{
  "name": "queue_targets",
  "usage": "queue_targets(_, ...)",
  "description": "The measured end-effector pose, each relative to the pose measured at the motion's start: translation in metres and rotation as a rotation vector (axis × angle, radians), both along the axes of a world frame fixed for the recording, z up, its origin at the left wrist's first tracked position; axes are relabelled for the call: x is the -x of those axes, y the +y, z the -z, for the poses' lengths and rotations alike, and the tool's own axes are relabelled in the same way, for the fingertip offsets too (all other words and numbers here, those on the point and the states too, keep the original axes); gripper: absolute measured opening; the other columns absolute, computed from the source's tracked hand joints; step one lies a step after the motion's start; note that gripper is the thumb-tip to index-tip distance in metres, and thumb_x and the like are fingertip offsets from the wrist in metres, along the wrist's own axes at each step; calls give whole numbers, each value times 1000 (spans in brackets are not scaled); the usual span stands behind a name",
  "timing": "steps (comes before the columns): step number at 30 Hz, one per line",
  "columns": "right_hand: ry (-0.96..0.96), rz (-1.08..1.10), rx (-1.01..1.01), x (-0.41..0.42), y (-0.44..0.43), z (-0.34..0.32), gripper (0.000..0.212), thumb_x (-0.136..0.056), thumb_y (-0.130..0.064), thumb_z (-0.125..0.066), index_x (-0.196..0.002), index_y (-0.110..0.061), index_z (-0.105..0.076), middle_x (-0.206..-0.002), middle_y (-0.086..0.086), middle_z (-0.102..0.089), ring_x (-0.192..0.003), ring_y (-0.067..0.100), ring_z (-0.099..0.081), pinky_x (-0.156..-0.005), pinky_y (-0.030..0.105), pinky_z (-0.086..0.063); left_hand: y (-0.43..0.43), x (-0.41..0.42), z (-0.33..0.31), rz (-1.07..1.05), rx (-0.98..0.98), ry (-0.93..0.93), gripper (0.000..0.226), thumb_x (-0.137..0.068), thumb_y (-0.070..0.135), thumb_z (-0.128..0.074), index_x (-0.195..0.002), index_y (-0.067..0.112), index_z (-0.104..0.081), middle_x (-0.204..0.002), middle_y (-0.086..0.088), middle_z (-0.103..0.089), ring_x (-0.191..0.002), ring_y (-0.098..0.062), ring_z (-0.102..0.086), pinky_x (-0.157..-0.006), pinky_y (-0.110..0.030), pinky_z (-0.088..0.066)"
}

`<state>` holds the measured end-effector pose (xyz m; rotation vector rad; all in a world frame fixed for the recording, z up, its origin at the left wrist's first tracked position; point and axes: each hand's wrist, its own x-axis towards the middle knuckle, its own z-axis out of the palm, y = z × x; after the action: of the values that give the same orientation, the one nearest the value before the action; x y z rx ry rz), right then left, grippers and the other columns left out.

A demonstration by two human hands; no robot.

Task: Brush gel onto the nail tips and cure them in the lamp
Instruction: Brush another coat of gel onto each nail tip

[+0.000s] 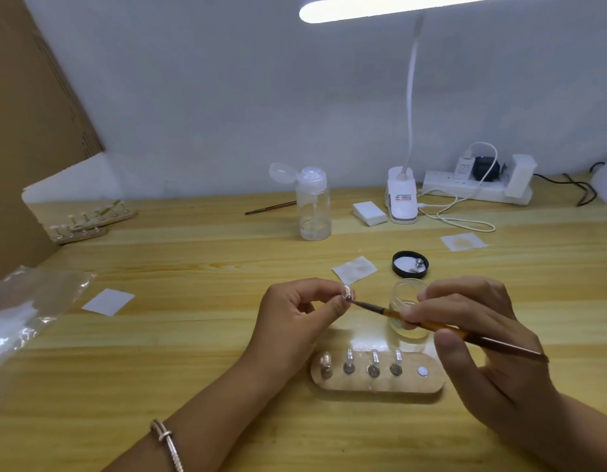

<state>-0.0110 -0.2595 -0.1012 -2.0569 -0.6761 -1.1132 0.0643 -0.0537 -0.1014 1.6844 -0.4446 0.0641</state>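
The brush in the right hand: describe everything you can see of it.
The brush is long and thin: dark pointed bristles, a golden-orange section behind them, then a reddish-brown handle that looks like lacquered wood. It lies slanted, tip up-left, tail down-right. The right hand pinches it just behind the orange part. Its bristle tip touches the clear nail tip held by the left hand, in front of a small glass jar.

The left hand (295, 313) pinches a clear nail tip (348, 294). The right hand (475, 321) holds a brush (428, 326), its bristles touching the tip. A jar (406, 291) stands behind the right fingers, its lid (410, 264) at 12 o'clock. At 6 o'clock from the hands lies a holder (380, 386) bearing four stands (349, 362). A bottle (313, 206) stands at 11 o'clock from the tip.
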Motion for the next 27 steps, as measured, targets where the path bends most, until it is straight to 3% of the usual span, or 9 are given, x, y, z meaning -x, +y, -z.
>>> queue_targets(3, -8, -13, -34, 2, -1, -1, 30, -107, -35, -38, -102, -26, -66, -100, -19, -65, -107, 10, -58, -89, 36, -39, -1, 1, -1, -2, 8, 11, 9, -81, 25, -77, -84, 17, -80, -85, 4, -78, -71, -15, -58, -66, -32, -46)
queue_targets(6, 4, 33, -21, -1, 0, -3, 27, -106, -35, -38, -110, -25, -63, -99, -21, -67, -109, 7, -57, -90, 36, -38, -2, 3, -3, 11, 22, 28, 16, -79, 31, -75, -85, 17, -80, -86, 2, -78, -82, -33, -68, -79, -52, -51)
queue_targets(8, 21, 41, -7, -2, 1, -2, 27, -106, -34, -38, -113, -24, -61, -99, -18, -69, -109, 6, -57, -90, 36, -38, -3, 3, -4, 14, 24, 33, 19, -78, 33, -74, -85, 17, -80, -87, 1, -78, -89, -38, -68, -84, -57, -49)
queue_targets(13, 17, -28, -52, 3, 1, -1, 28, -106, -36, -39, -104, -29, -66, -97, -18, -68, -105, 10, -59, -89, 35, -39, -4, 4, -5, 3, 28, 52, 20, -75, 35, -74, -84, 18, -80, -88, 1, -78, -83, -28, -67, -85, -57, -49)
queue_targets(17, 24, 32, -56, 1, 0, -2, 26, -106, -35, -39, -112, -24, -62, -100, -19, -69, -107, 9, -58, -89, 34, -38, -3, 4, -6, 21, 30, 65, 20, -79, 32, -73, -86, 15, -80, -89, 1, -78, -93, -21, -72, -90, -55, -50)
queue_targets(27, 37, -29, -80, 2, 1, -3, 27, -107, -37, -38, -106, -29, -64, -100, -19, -68, -104, 12, -60, -88, 35, -40, -2, 4, -5, 27, 38, 68, 18, -78, 32, -73, -85, 16, -80, -88, 1, -78, -90, -16, -71, -90, -52, -50)
